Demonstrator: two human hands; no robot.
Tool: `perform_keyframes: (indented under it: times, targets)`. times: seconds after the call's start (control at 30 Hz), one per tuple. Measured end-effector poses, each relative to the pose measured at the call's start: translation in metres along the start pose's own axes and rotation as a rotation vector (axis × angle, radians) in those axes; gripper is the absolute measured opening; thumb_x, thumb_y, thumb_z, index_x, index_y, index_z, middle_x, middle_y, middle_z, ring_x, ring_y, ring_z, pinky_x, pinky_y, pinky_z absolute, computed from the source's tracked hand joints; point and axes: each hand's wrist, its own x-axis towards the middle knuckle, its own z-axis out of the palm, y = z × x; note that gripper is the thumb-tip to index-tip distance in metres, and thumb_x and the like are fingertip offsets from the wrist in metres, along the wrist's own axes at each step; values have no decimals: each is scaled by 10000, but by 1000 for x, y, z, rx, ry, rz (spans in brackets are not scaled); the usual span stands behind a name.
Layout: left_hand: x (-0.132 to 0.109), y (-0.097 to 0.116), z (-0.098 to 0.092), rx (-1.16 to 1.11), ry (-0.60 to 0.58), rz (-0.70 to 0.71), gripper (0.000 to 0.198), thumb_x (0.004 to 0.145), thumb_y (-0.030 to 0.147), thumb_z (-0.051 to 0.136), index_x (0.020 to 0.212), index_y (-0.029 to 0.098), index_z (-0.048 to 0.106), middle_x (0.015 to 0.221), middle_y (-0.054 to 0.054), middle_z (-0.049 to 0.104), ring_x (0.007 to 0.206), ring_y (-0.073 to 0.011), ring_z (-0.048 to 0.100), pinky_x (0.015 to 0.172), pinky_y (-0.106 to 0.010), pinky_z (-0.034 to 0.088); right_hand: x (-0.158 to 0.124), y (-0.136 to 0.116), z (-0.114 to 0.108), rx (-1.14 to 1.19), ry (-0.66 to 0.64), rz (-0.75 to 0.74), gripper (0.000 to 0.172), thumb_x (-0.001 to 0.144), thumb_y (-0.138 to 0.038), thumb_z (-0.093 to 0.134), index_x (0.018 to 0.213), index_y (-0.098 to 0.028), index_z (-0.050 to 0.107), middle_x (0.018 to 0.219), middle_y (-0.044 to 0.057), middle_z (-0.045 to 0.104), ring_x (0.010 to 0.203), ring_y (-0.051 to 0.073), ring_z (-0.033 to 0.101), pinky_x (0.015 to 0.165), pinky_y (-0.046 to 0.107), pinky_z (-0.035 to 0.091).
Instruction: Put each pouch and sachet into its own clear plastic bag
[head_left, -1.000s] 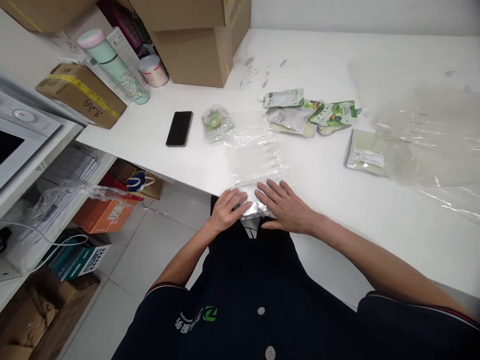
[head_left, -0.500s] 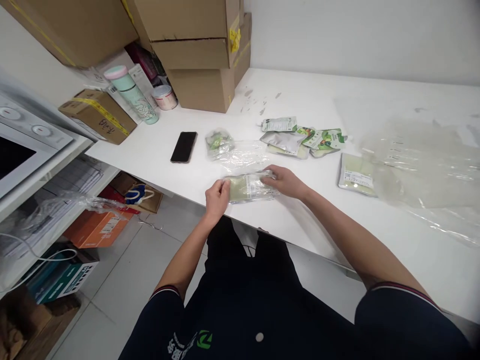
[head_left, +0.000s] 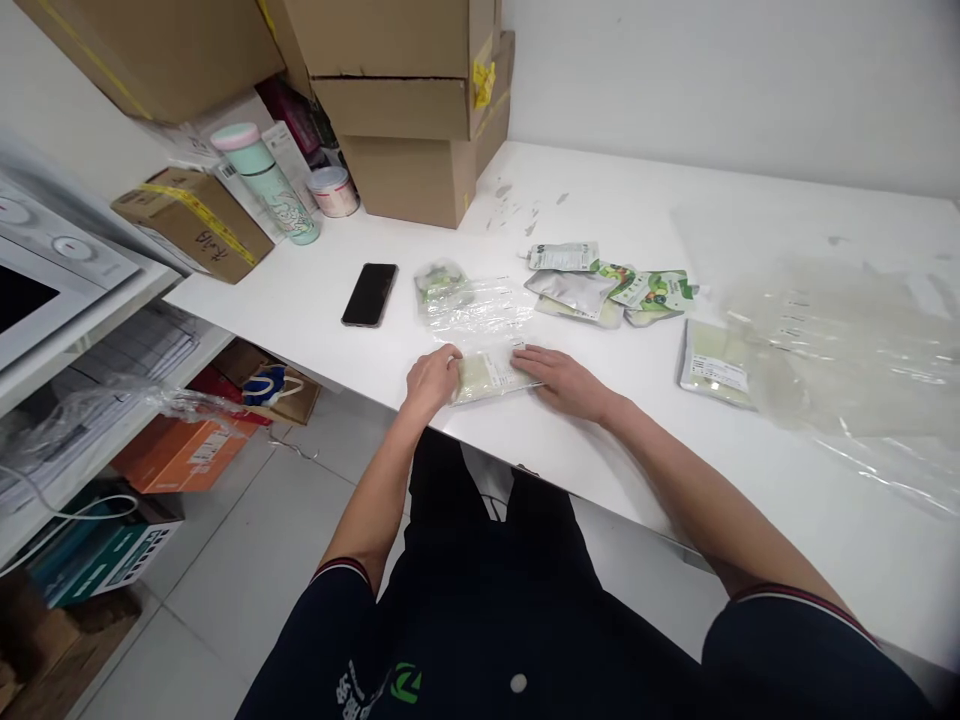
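A pale green pouch [head_left: 486, 374] with a white label, in clear plastic film, lies flat near the table's front edge. My left hand [head_left: 433, 380] is closed on its left end, thumb and fingers pinching the edge. My right hand [head_left: 562, 380] lies flat over the pouch's right end, its fingers stretched out and pressing down. Just behind, a crumpled clear plastic bag [head_left: 480, 308] touches or nearly touches the pouch. Another clear bag with green print [head_left: 439, 283] sits at its left end.
Several green and silver pouches [head_left: 577, 285] lie in a pile further back. To the right are another labelled pouch [head_left: 716, 365] and a large clear plastic sheet [head_left: 862, 350]. A black phone [head_left: 369, 295], a mint bottle [head_left: 274, 190] and cardboard boxes [head_left: 405, 165] stand or lie at the left.
The pouch has gone down flat on the table. My right hand has changed from gripping its right end to lying flat on it; my left hand still holds the left end.
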Motion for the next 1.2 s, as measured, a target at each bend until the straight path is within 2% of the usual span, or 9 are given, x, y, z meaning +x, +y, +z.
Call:
perform_keyframes:
  times: [0.17,0.33,0.43,0.53,0.63,0.77,0.97,1.07,1.2]
  targets:
    - [-26,-17,-16,-129,-161,214,357,961,349,419,1164,259,698,1156,-79,653,1150,-267,563,959,-401,462,-19,7,-15,316,90,61,371,914,-268,511,1254,-257,662,1291,54,672,1336,272,515,1126,506,388]
    - [-67,-36,-7,-489,-201,451,576,1016,532,203,1189,247,672,1429,-61,524,1357,-244,431,1136,-419,361,-42,-19,-26,628,81,282,317,901,-470,589,1072,-234,715,1058,52,730,986,228,670,853,357,518]
    - [-73,-36,11,-497,-77,343,597,931,690,361,1108,205,661,1205,-111,651,1158,-276,578,989,-417,469,-31,-20,-17,616,181,366,375,890,-547,566,834,-193,680,837,33,683,816,192,622,737,308,472]
    - [-60,-27,23,-427,97,97,521,881,657,523,1109,201,632,888,-62,679,861,-234,639,768,-350,510,-3,-13,-4,473,270,502,438,911,-554,513,656,-197,517,644,-4,551,665,152,521,645,283,398]
    - [-44,-15,22,-342,188,-27,608,918,577,515,1384,189,472,753,-35,652,735,-222,631,704,-336,494,30,-6,4,343,288,606,378,942,-496,477,695,-210,465,666,0,548,667,158,507,631,280,372]
    - [-36,0,15,-41,147,-107,788,966,510,428,1571,115,112,767,-85,670,794,-284,654,768,-404,496,62,-11,8,112,109,706,314,982,-461,393,895,-203,551,845,81,640,789,233,588,686,327,417]
    - [-37,4,17,375,216,17,468,997,393,369,1425,235,468,1211,-200,599,1150,-369,563,928,-533,450,74,-26,8,-152,126,776,435,954,-459,473,1263,-153,496,1294,212,514,1111,334,545,814,404,462]
    - [-34,-6,20,374,253,166,399,995,308,365,1334,213,551,1442,-195,441,1390,-374,361,1106,-588,303,70,-17,3,49,95,853,520,898,-509,543,1275,-155,481,1197,173,563,976,285,579,799,387,454]
    - [-25,-10,13,230,236,293,322,974,269,404,1205,184,612,1540,-166,352,1480,-383,200,1184,-637,102,64,1,-1,309,165,814,337,787,-507,653,825,-195,533,779,30,547,719,179,491,659,303,379]
